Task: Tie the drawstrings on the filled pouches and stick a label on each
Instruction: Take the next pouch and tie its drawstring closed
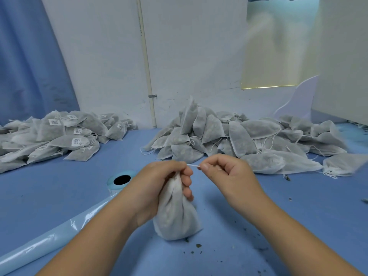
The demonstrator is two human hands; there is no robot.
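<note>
Dark crumbs [198,245] lie scattered on the blue tabletop [258,226] nearest the camera, between the two forearms.

Just beyond them, one filled white pouch [176,218] stands upright with its base on the tabletop, at the centre of the view. The left hand [159,186] is closed around the gathered neck of the pouch, fingers curled over the bunched fabric. The right hand [229,176] sits just beside it at the same height, with thumb and forefinger pinching the white drawstring [193,165]. The drawstring runs as a short, taut line from the pouch neck to the right hand's fingertips.

To the left of the left wrist, a glossy light-blue backing strip [59,238] runs diagonally toward the lower-left corner. It leads from a label roll [110,182] lying on the tabletop directly behind the left hand, its dark core facing up.

Further back are two heaps, well apart. The left pile [59,136] consists of pouches carrying white printed labels [76,141]. The right pile [239,136] consists of pouches showing loose strings and plain fabric.

Behind both stands a white wall [189,56] with a vertical pipe [147,66]. A blue curtain [29,66] hangs at far left.
</note>
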